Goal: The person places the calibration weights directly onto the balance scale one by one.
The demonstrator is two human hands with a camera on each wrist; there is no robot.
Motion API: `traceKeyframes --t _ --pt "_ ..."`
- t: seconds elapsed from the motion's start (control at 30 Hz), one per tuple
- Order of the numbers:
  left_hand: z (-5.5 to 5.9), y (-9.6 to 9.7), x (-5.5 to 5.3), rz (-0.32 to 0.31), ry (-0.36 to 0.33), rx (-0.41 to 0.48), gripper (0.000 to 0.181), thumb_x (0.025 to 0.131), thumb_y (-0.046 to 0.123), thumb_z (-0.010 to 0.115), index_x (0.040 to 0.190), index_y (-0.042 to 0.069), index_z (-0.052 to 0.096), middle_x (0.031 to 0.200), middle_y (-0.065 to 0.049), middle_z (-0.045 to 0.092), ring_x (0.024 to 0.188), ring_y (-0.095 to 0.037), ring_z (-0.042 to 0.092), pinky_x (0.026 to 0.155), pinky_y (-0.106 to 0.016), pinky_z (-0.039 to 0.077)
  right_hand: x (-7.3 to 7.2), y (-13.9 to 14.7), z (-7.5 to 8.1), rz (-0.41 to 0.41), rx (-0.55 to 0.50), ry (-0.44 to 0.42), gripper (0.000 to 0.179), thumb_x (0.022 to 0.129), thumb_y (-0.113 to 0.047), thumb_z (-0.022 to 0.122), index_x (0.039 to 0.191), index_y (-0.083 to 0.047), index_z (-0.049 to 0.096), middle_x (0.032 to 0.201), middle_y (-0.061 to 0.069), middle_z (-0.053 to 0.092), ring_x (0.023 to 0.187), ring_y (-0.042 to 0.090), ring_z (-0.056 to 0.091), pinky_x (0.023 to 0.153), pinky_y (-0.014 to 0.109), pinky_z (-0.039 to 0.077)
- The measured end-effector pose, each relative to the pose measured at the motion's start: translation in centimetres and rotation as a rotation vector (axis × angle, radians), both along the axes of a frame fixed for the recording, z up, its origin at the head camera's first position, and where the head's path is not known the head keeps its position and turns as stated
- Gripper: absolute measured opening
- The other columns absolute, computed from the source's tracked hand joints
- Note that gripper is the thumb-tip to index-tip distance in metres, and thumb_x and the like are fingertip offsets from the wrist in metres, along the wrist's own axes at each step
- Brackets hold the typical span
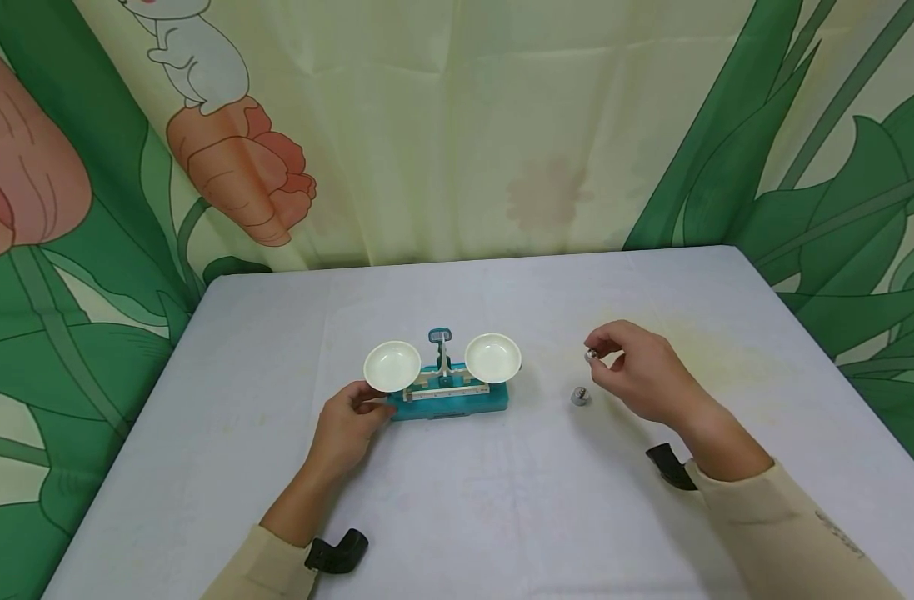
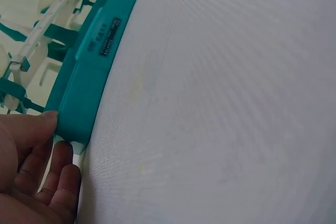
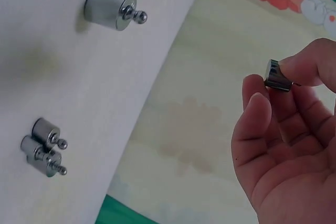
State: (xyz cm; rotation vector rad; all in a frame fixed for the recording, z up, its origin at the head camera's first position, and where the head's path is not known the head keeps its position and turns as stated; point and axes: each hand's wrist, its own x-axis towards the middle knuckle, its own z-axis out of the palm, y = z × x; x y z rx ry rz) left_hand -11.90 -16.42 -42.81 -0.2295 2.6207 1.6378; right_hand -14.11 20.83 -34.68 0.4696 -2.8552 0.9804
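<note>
A teal balance scale [image 1: 449,406] with two white pans stands on the table. At its left end my left hand [image 1: 349,425] grips the base, the thumb [image 2: 44,124] on top and the fingertips [image 2: 64,150] by the lower edge. To the right, my right hand [image 1: 640,375] pinches a small silver weight [image 3: 278,77] between thumb and fingers, raised over the table. Below that hand a larger knobbed weight [image 1: 580,396] stands upright on the cloth. Smaller knobbed weights [image 3: 46,162] sit in a cluster in the right wrist view; the head view does not show them.
A white cloth covers the table [image 1: 457,500]. Behind its far edge hangs a curtain [image 1: 457,150] printed with leaves, a rabbit and a carrot. Black wrist mounts [image 1: 338,552] stick out from both sleeves. Both pans, the left pan [image 1: 392,367] and the right pan [image 1: 492,358], hold nothing.
</note>
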Motion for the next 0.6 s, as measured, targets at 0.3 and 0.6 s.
traceKeyframes --t 0.3,0.6 --pt "0.2 0.1 0.1 0.009 -0.009 0.000 0.038 0.090 0.007 0.072 0.126 0.000 0.062 0.121 -0.012 0.066 0.111 -0.031 0.063 0.090 -0.038 0.056 -0.6 -2.3 0.0 0.057 -0.020 0.049 0.012 0.092 -0.004 0.066 0.103 -0.006 0.071 0.099 0.002 0.069 0.093 0.023 0.065 0.077 0.041 0.054" --pt "0.1 0.0 0.1 0.007 -0.005 0.003 0.038 0.089 0.006 0.072 0.125 0.000 0.062 0.121 -0.012 0.066 0.112 -0.031 0.064 0.090 -0.039 0.056 -1.3 -4.5 0.0 0.125 -0.026 0.102 0.014 0.091 -0.007 0.070 0.105 -0.007 0.074 0.102 0.002 0.070 0.097 0.023 0.064 0.080 0.045 0.055"
